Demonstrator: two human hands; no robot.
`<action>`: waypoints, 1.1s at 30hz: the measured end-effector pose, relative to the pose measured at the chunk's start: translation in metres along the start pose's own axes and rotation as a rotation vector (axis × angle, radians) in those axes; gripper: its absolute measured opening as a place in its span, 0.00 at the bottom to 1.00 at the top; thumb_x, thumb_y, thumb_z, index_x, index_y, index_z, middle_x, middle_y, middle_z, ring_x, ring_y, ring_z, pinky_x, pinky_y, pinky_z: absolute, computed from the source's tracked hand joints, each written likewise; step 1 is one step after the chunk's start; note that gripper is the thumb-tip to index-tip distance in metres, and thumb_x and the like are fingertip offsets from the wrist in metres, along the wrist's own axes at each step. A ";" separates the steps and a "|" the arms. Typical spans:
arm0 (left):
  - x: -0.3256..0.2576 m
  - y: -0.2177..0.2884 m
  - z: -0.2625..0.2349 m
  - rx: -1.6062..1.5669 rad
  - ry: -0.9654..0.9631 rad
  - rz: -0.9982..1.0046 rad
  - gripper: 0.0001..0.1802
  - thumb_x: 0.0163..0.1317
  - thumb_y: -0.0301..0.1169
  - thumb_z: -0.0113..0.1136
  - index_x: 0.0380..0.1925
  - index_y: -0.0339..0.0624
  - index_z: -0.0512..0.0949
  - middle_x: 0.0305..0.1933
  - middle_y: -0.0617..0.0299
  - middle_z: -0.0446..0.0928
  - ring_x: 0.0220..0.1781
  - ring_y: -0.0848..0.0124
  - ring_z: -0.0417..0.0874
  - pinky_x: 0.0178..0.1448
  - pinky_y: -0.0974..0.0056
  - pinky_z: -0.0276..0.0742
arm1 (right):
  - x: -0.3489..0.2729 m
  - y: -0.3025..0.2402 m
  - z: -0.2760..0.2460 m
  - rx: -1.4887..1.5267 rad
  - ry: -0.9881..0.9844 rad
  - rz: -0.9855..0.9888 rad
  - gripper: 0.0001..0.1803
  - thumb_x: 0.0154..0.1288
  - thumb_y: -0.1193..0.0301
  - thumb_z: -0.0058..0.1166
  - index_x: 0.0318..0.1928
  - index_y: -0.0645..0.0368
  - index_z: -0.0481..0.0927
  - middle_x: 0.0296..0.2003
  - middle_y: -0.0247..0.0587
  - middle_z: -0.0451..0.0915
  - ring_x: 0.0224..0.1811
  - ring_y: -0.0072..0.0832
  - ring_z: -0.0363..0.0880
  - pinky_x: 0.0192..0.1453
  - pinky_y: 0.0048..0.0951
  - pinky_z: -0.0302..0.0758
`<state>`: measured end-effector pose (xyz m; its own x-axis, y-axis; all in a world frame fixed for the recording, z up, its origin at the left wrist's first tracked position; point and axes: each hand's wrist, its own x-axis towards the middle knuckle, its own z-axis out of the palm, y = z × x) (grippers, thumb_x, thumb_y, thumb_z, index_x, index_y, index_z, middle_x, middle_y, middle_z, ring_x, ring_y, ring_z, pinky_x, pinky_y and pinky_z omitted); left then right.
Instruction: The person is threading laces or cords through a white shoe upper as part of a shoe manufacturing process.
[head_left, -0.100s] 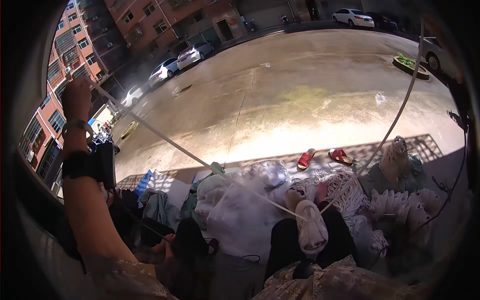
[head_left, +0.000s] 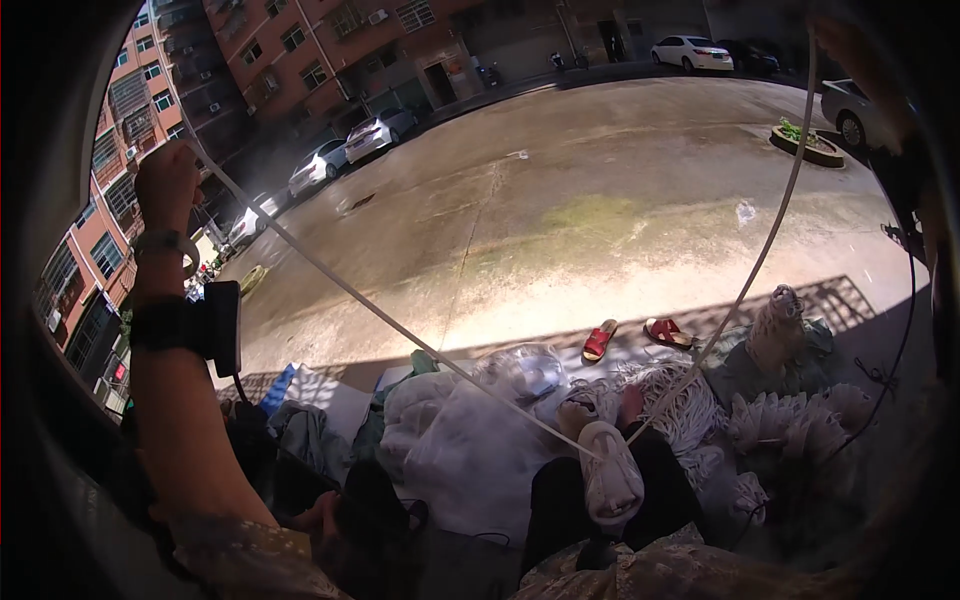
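Left hand [head_left: 165, 185], upper left of the frame, fist closed on the white cord [head_left: 400, 325]; it runs down to centre, then up right, where the right hand's [head_left: 850, 55] grip can't be made out.

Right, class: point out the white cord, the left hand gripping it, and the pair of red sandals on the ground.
white cord [head_left: 400, 325], head view, mid-span of the left stretch.
left hand [head_left: 165, 185], head view, back of the closed fist.
red sandals [head_left: 598, 342], head view, strap of the left sandal.
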<state>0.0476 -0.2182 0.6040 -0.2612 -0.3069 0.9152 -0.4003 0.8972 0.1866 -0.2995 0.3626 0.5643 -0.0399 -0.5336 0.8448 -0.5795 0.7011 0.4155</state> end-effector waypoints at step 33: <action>-0.144 0.008 0.094 -0.490 -0.097 -0.219 0.14 0.54 0.37 0.52 0.22 0.35 0.75 0.19 0.59 0.76 0.19 0.72 0.78 0.25 0.72 0.75 | -0.290 -0.144 0.114 0.928 -0.650 1.105 0.07 0.52 0.65 0.50 0.23 0.52 0.72 0.20 0.32 0.65 0.21 0.25 0.63 0.23 0.27 0.58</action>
<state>-0.0003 -0.1971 0.4404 -0.3066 -0.5101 0.8036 -0.0045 0.8451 0.5346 -0.2975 0.3629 0.2210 -0.9484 -0.2505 0.1944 -0.2952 0.4738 -0.8297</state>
